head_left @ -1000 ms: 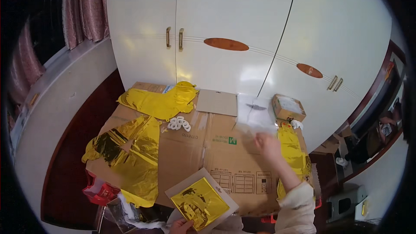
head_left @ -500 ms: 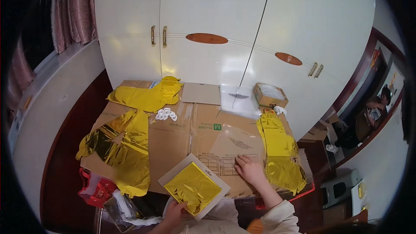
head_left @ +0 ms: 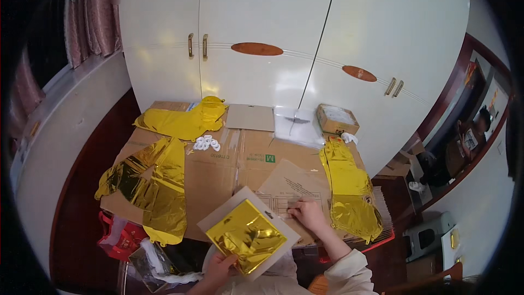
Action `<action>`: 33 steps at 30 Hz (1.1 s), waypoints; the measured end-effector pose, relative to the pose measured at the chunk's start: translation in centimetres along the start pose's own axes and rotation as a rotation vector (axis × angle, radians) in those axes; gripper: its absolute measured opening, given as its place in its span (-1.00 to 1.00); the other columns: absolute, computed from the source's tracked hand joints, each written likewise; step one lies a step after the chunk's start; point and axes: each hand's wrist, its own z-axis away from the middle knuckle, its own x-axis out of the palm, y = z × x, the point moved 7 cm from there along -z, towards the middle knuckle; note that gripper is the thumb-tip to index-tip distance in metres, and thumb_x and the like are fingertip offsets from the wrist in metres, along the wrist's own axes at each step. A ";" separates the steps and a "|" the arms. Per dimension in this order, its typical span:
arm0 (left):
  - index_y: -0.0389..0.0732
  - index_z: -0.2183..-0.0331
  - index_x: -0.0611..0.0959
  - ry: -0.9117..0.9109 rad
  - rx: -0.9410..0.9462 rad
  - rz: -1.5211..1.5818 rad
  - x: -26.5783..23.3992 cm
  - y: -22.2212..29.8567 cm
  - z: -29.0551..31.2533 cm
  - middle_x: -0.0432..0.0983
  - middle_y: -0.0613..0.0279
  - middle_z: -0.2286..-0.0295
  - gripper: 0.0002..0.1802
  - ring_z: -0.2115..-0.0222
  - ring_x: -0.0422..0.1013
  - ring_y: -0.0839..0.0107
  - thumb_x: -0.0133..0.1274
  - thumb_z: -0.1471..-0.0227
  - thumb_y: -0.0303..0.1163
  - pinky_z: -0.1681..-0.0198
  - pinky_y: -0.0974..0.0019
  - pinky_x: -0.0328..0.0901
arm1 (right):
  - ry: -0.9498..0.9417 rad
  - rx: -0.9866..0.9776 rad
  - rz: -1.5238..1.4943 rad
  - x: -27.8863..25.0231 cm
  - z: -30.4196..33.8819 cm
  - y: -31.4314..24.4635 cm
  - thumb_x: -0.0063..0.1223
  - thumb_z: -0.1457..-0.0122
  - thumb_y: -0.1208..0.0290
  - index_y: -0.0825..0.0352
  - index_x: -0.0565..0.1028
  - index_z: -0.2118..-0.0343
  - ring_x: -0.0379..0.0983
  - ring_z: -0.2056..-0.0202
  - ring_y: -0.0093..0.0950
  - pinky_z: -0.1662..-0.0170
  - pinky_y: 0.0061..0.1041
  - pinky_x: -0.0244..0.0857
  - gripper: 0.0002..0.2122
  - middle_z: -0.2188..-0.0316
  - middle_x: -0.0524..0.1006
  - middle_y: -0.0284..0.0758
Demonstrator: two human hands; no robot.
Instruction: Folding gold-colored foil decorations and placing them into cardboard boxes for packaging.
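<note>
Near the front edge of the cardboard, my left hand (head_left: 221,269) grips a folded gold foil balloon (head_left: 248,235) together with the grey card (head_left: 291,237) behind it. The card is tilted and has a slot near one corner. My right hand (head_left: 307,213) has its fingers curled at a clear printed plastic bag (head_left: 295,177) lying flat on the cardboard; the fingertips are partly hidden. Unfolded gold foil balloons lie around: one on the left (head_left: 164,186), one at the back left (head_left: 183,120), one on the right (head_left: 349,186).
Flattened cardboard (head_left: 210,186) covers the table. White rings (head_left: 206,142), a blank grey card (head_left: 250,117), a stack of clear bags (head_left: 297,125) and a small open box (head_left: 338,119) sit toward the back. A red bag (head_left: 117,237) is low left. White cabinets (head_left: 262,5) stand behind.
My right hand's fingers have gone from spread flat to curled, and the plastic bag has shifted slightly toward me. The balloon and card in my left hand have moved a little right.
</note>
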 end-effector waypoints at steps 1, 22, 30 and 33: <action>-0.39 0.17 0.56 -0.016 -0.008 0.016 0.5 -0.9 -0.7 0.58 0.06 0.25 -0.79 0.30 0.56 0.29 -0.02 -0.17 -0.51 0.23 0.17 0.52 | -0.027 0.030 -0.057 0.3 0.0 0.2 0.23 -0.05 0.25 0.24 0.65 0.37 0.55 0.39 -0.22 0.29 -0.32 0.43 -0.81 0.43 0.60 -0.22; -0.33 0.17 0.56 -0.034 -0.043 0.111 -0.4 -2.3 -2.3 0.58 0.10 0.29 -0.79 0.31 0.57 0.30 -0.02 -0.16 -0.48 0.26 0.17 0.54 | -0.029 -0.134 0.082 -0.4 1.6 -5.6 0.10 -0.11 0.29 0.22 0.55 0.38 0.54 0.44 -0.21 0.39 -0.23 0.44 -0.87 0.47 0.51 -0.27; -0.33 0.17 0.54 0.002 0.047 -0.015 0.3 -3.4 -2.7 0.57 0.08 0.25 -0.80 0.30 0.56 0.31 -0.04 -0.20 -0.46 0.25 0.18 0.54 | -0.024 -0.162 0.057 0.1 2.1 -6.9 0.09 -0.10 0.36 0.29 0.52 0.41 0.54 0.39 -0.21 0.38 -0.25 0.44 -0.88 0.48 0.52 -0.24; -0.34 0.15 0.53 0.046 -0.004 0.004 1.0 -3.6 -2.4 0.57 0.08 0.25 -0.79 0.34 0.56 0.33 -0.04 -0.20 -0.45 0.29 0.22 0.52 | 0.012 -0.181 0.113 0.9 2.8 -7.1 0.13 -0.07 0.34 0.27 0.53 0.44 0.53 0.45 -0.23 0.41 -0.27 0.42 -0.88 0.50 0.52 -0.27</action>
